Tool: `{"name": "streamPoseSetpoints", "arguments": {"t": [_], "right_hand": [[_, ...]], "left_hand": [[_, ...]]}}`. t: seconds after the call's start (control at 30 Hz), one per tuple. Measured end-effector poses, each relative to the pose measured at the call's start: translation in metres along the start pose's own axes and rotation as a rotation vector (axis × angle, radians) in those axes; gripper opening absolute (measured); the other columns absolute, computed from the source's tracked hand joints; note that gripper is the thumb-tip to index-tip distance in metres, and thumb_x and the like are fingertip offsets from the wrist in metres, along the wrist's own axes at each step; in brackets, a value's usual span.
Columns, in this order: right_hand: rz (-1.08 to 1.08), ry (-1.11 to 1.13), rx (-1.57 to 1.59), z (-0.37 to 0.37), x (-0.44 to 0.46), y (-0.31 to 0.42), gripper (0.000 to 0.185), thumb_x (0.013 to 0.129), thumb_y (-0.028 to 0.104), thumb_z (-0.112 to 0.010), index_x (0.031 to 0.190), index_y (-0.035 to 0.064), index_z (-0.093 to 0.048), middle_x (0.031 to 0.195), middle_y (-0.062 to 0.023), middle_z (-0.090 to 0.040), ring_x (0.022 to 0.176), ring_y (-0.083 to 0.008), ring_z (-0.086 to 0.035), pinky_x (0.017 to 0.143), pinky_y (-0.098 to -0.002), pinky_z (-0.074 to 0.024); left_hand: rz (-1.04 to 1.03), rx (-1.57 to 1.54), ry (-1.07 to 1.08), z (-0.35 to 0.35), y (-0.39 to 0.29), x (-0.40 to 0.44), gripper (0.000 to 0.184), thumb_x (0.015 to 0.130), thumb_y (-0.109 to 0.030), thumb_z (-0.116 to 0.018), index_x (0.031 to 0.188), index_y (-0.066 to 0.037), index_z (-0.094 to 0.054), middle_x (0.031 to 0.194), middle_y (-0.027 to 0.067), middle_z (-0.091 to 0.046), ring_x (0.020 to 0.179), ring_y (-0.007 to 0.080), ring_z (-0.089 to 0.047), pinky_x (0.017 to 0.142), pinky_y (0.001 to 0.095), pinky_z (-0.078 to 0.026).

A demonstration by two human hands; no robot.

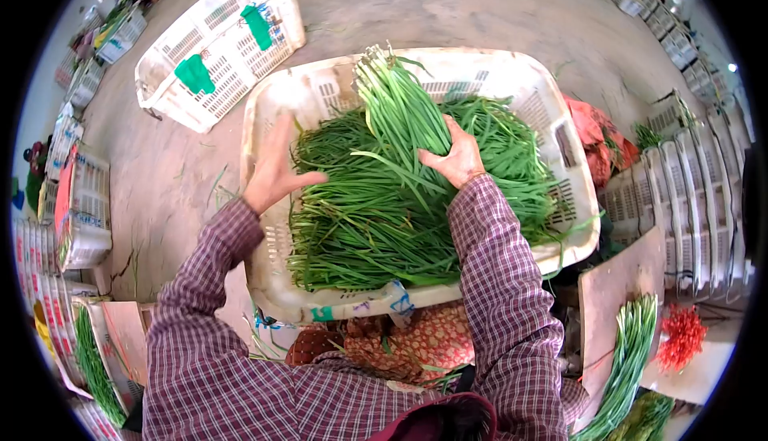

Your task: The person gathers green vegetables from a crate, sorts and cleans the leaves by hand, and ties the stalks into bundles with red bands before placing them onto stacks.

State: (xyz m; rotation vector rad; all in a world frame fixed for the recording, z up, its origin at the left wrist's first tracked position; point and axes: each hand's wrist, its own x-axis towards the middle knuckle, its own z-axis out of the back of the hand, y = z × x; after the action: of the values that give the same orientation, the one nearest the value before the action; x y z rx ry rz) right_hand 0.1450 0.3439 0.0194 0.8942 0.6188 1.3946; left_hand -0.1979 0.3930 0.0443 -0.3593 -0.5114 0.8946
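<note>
A white plastic basket [364, 311] holds a thick layer of long green stalks [368, 225]. My right hand [460, 153] grips a bundle of green stalks [400, 105] over the basket's upper middle, its pale cut ends pointing away from me. The lower leaves of that bundle spread onto the stalks below. At the basket's left side, my left hand [278, 171] is raised with thumb and fingers apart, slightly blurred and holding nothing.
Beyond the basket at the upper left stands another white crate [220, 49] with green tags. Stacked crates [680, 201] and a red sack [596, 137] are on the right. A board [616, 281], more stalks [628, 361] and red ties [682, 339] lie lower right.
</note>
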Motion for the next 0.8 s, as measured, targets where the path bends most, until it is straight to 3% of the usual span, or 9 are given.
{"name": "streamPoseSetpoints", "arguments": {"t": [0.1, 0.2, 0.27, 0.33, 0.4, 0.5, 0.6, 0.73, 0.8], "right_hand": [[0.056, 0.006, 0.070, 0.013, -0.028, 0.012, 0.079, 0.067, 0.027, -0.082, 0.135, 0.0072, -0.047, 0.116, -0.0166, -0.065, 0.105, -0.0260, -0.065, 0.099, -0.0374, -0.0482], [-0.125, 0.120, 0.002, 0.023, -0.054, 0.029, 0.084, 0.067, 0.029, -0.084, 0.138, 0.0084, -0.044, 0.123, -0.0156, -0.061, 0.110, -0.0280, -0.062, 0.101, -0.0383, -0.0466], [-0.015, 0.072, -0.151, 0.036, -0.068, 0.030, 0.087, 0.069, 0.037, -0.083, 0.141, 0.0104, -0.042, 0.130, -0.0173, -0.056, 0.119, -0.0287, -0.056, 0.105, -0.0401, -0.0433], [-0.114, 0.199, -0.557, 0.067, -0.081, 0.050, 0.089, 0.070, 0.046, -0.080, 0.142, 0.0115, -0.042, 0.135, -0.0187, -0.051, 0.123, -0.0308, -0.051, 0.108, -0.0413, -0.0405], [-0.279, 0.247, -0.606, 0.106, -0.089, 0.068, 0.089, 0.068, 0.052, -0.078, 0.138, 0.0078, -0.047, 0.139, -0.0211, -0.046, 0.128, -0.0355, -0.046, 0.107, -0.0453, -0.0404], [-0.084, 0.070, -0.316, 0.133, -0.100, 0.078, 0.102, 0.063, 0.056, -0.081, 0.143, 0.0058, -0.039, 0.142, -0.0237, -0.040, 0.132, -0.0378, -0.040, 0.108, -0.0474, -0.0372], [0.185, -0.211, -0.241, 0.113, -0.094, 0.091, 0.137, 0.049, 0.060, -0.086, 0.151, 0.0041, -0.013, 0.143, -0.0257, -0.038, 0.135, -0.0401, -0.034, 0.113, -0.0479, -0.0285], [0.351, -0.314, 0.015, 0.100, -0.097, 0.096, 0.116, 0.058, 0.044, -0.086, 0.150, 0.0118, -0.023, 0.132, -0.0217, -0.051, 0.123, -0.0362, -0.051, 0.107, -0.0462, -0.0398], [0.252, -0.418, 0.259, 0.097, -0.112, 0.091, 0.095, 0.063, 0.028, -0.081, 0.144, 0.0141, -0.035, 0.124, -0.0156, -0.058, 0.109, -0.0269, -0.062, 0.097, -0.0410, -0.0506]], "left_hand": [[0.086, -0.494, 0.351, -0.030, -0.058, 0.045, 0.132, 0.066, -0.051, -0.082, 0.150, 0.000, 0.007, 0.157, 0.0251, 0.003, 0.146, 0.0343, -0.001, 0.119, 0.0467, -0.009], [0.258, -1.250, 0.355, -0.067, -0.099, 0.058, 0.096, 0.070, -0.030, -0.083, 0.145, -0.003, -0.031, 0.147, 0.0181, -0.038, 0.137, 0.0295, -0.033, 0.115, 0.0445, -0.024], [0.170, -1.484, 0.220, -0.084, -0.127, 0.058, 0.080, 0.070, -0.021, -0.082, 0.138, -0.005, -0.043, 0.133, 0.0121, -0.053, 0.127, 0.0251, -0.045, 0.111, 0.0420, -0.031], [0.144, -1.508, 0.247, -0.093, -0.134, 0.060, 0.082, 0.070, -0.018, -0.081, 0.140, -0.005, -0.041, 0.133, 0.0116, -0.053, 0.128, 0.0250, -0.045, 0.111, 0.0415, -0.031], [0.387, -1.436, 0.206, -0.119, -0.110, 0.062, 0.082, 0.069, -0.016, -0.082, 0.140, -0.004, -0.040, 0.131, 0.0115, -0.055, 0.126, 0.0245, -0.047, 0.110, 0.0413, -0.033], [0.169, -1.438, 0.320, -0.082, -0.173, 0.068, 0.090, 0.062, -0.013, -0.086, 0.138, -0.001, -0.039, 0.129, 0.0136, -0.055, 0.122, 0.0258, -0.051, 0.110, 0.0418, -0.036], [0.052, -1.206, 0.373, -0.098, -0.181, 0.071, 0.099, 0.060, -0.013, -0.088, 0.142, -0.003, -0.033, 0.128, 0.0143, -0.056, 0.118, 0.0285, -0.055, 0.107, 0.0443, -0.041], [-0.093, -1.332, 0.464, -0.108, -0.237, 0.066, 0.112, 0.057, -0.024, -0.091, 0.146, -0.005, -0.024, 0.132, 0.0117, -0.046, 0.121, 0.0252, -0.051, 0.105, 0.0387, -0.047], [-0.203, -1.005, 0.485, -0.112, -0.250, 0.064, 0.107, 0.060, -0.029, -0.090, 0.144, -0.003, -0.028, 0.131, 0.0134, -0.048, 0.121, 0.0267, -0.050, 0.106, 0.0408, -0.045]]}}
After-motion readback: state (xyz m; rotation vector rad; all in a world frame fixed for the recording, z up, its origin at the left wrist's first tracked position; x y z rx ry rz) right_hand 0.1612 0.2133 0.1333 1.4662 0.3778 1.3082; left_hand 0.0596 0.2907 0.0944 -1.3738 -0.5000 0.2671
